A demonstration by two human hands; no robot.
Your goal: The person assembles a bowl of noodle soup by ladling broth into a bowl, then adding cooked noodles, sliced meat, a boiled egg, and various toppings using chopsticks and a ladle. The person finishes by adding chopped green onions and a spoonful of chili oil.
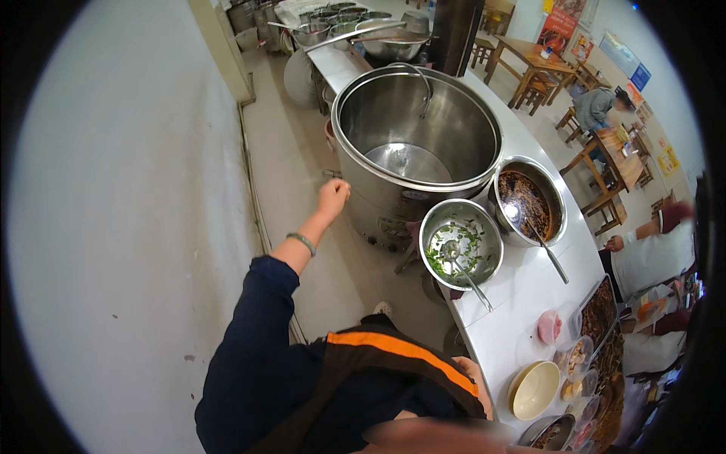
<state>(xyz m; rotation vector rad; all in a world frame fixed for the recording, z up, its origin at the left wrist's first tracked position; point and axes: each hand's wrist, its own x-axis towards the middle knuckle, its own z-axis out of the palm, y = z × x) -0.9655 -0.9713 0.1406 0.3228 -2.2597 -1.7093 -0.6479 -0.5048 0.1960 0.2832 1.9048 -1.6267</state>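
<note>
My left hand [333, 197], a bracelet on its wrist, is held up with its fingers curled in beside the big steel pot [378, 204]. Nothing shows in it. The tall pot has an open top and a bail handle, and its inside looks almost bare. Just right of it sits a steel bowl [428, 261] with chopped greens and a ladle [470, 284]. A steel basin [558, 204] of dark red chili sauce, with its own spoon [550, 253], stands beyond. Part of my right hand or forearm [475, 382] shows low by the counter edge; its fingers are hidden.
Along the white counter [491, 340] are a stack of cream bowls [535, 390], plastic tubs and a tray of dark food [599, 306]. More steel bowls [393, 47] stand at the far end. A wall [128, 227] rises at left. People stand at right.
</note>
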